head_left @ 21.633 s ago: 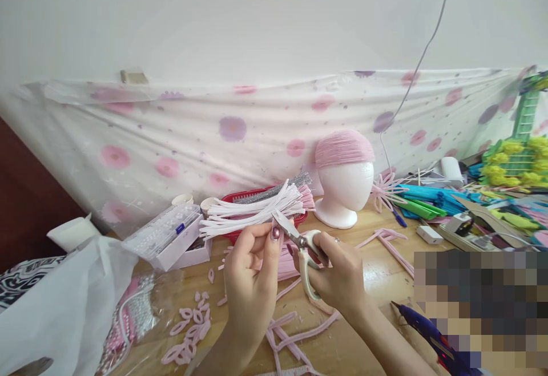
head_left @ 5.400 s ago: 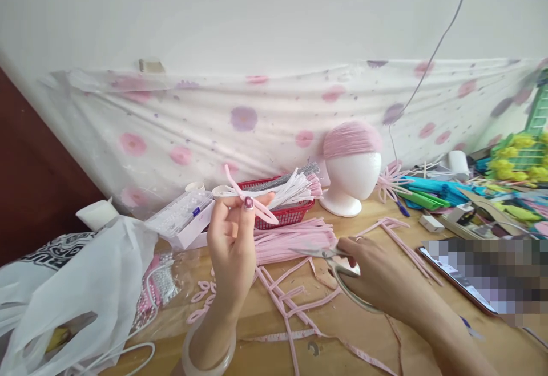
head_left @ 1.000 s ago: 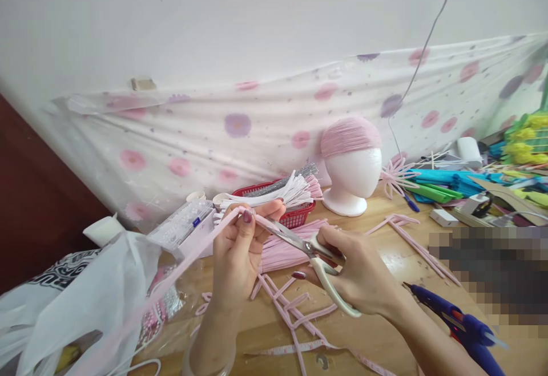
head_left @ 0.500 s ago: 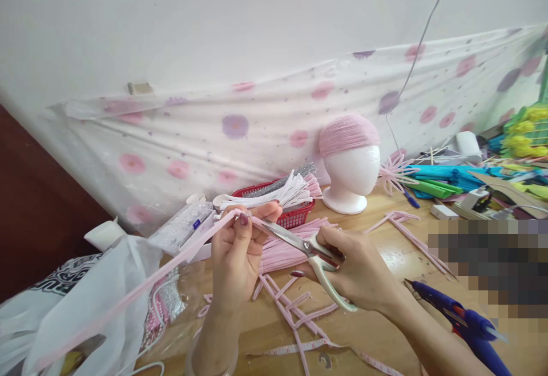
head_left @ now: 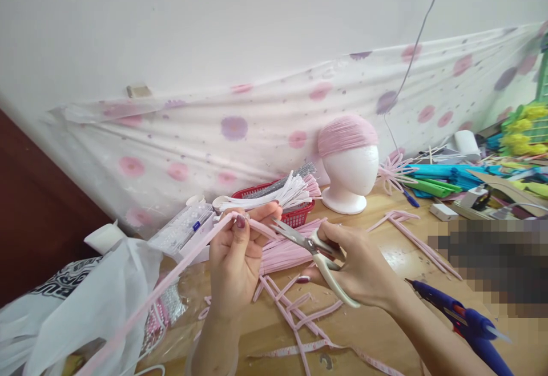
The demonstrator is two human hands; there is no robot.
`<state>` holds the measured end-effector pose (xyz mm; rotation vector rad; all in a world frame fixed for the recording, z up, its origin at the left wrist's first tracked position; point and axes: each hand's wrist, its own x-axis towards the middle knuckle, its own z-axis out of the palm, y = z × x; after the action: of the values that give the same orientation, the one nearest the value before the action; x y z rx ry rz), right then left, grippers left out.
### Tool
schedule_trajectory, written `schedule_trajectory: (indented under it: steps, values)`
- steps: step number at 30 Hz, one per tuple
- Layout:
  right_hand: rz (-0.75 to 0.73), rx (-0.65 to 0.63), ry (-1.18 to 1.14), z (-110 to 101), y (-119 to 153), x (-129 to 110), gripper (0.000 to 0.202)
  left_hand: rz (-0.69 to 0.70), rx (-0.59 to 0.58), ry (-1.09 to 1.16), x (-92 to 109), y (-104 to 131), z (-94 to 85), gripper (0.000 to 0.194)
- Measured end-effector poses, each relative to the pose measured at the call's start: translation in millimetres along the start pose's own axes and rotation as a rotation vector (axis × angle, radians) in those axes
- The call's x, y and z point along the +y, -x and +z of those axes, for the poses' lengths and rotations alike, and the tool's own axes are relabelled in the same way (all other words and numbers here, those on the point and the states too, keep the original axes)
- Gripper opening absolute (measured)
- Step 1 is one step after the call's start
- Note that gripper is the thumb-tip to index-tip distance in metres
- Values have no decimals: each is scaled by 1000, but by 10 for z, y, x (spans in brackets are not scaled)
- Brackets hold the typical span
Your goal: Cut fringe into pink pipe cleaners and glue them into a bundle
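My left hand point(head_left: 240, 256) pinches a bundle of pink pipe cleaners point(head_left: 171, 276) between thumb and fingers. The long end slopes down to the lower left, and a short end sticks out to the right of the fingers. My right hand point(head_left: 359, 265) grips white-handled scissors point(head_left: 329, 276), their blades slightly parted and pointing left beside that short end. Beneath the hands lies a thick bunch of pink pipe cleaners point(head_left: 286, 253). Nearer on the table is a branched shape of bent pink pipe cleaners point(head_left: 285, 310).
A red basket point(head_left: 299, 217) holds white, silver and pink stems. Behind it stands a white foam head point(head_left: 351, 173) with a pink wrapped top. A blue glue gun point(head_left: 458, 310), a tape measure point(head_left: 295, 348), a plastic bag point(head_left: 98, 296) and a bead box point(head_left: 184, 230) lie around.
The scissors have drawn back slightly to the right of my left fingers, and their blades have parted a little. The short pink end now shows more. My left hand has hardly moved.
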<state>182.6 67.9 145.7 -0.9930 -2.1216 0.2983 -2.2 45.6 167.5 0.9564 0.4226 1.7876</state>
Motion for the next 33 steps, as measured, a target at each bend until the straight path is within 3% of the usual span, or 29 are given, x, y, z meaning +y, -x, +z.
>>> schedule_trajectory:
  steps: [5,13,33]
  values:
    - [-56,26,121,-12,3,5,40,11,-5,-18,-9,-2,13,8]
    - [-131,175,315,49,29,89,35,65,33,-110,-45,30,-13,10]
    - [-202,271,300,111,20,137,38,69,74,-98,-64,54,26,11]
